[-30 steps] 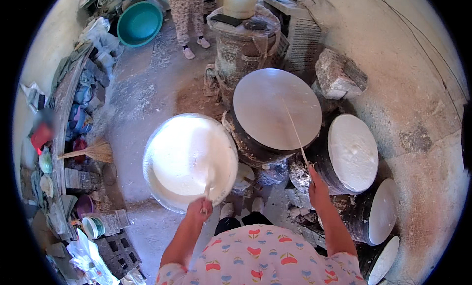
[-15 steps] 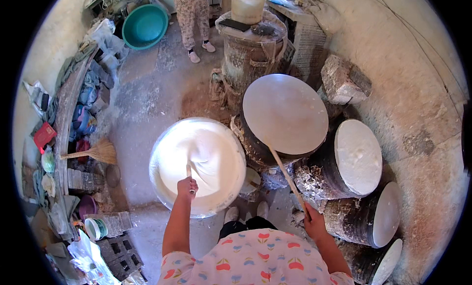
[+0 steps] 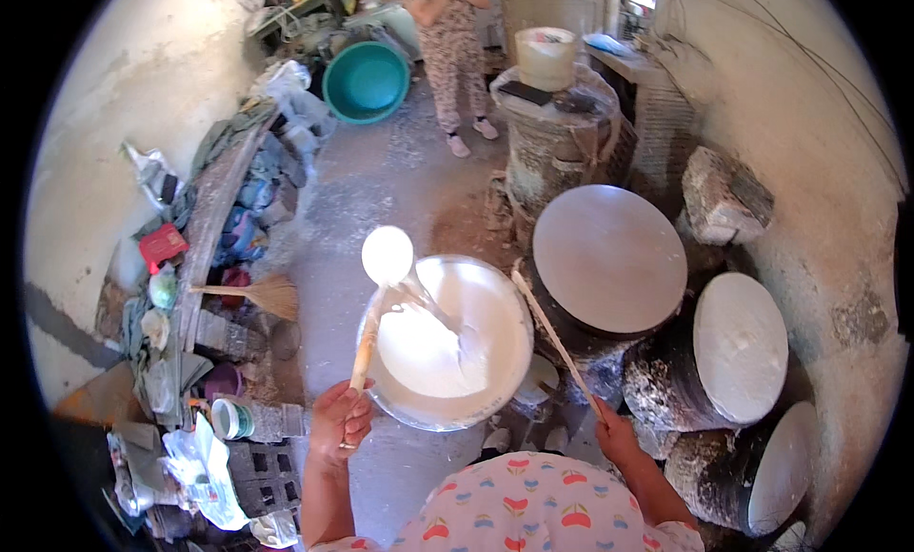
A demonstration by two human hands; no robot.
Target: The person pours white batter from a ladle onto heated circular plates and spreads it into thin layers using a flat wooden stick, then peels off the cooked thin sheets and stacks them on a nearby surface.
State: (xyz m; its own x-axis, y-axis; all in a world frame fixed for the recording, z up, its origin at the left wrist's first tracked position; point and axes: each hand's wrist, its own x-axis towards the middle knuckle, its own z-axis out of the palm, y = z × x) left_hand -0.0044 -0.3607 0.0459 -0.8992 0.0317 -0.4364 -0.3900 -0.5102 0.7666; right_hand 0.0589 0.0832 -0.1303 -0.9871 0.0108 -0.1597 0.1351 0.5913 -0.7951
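Observation:
My left hand (image 3: 343,419) is closed around the wooden handle of a ladle (image 3: 365,347). The ladle's round bowl is raised above the far left rim of a large basin (image 3: 447,424), and white batter fills it. More white batter (image 3: 438,361) lies in the basin, with a blurred streak below the ladle. In my right hand (image 3: 617,438) is a thin wooden stick (image 3: 557,341), held by its near end. The stick's far end is beside the left edge of a big round griddle (image 3: 609,257); whether it touches cannot be told.
Two other round plates, one white-topped (image 3: 741,347) and one grey (image 3: 785,468), line the right side. A drum (image 3: 552,152) carries a white bucket (image 3: 546,59). Another person (image 3: 452,66) stands at the back beside a green tub (image 3: 367,82). A broom (image 3: 265,295) and clutter lie left.
My left hand has drawn the ladle up out of the batter, bringing it back and left with a full bowl. The right hand keeps the stick near the griddle's edge. The view has shifted.

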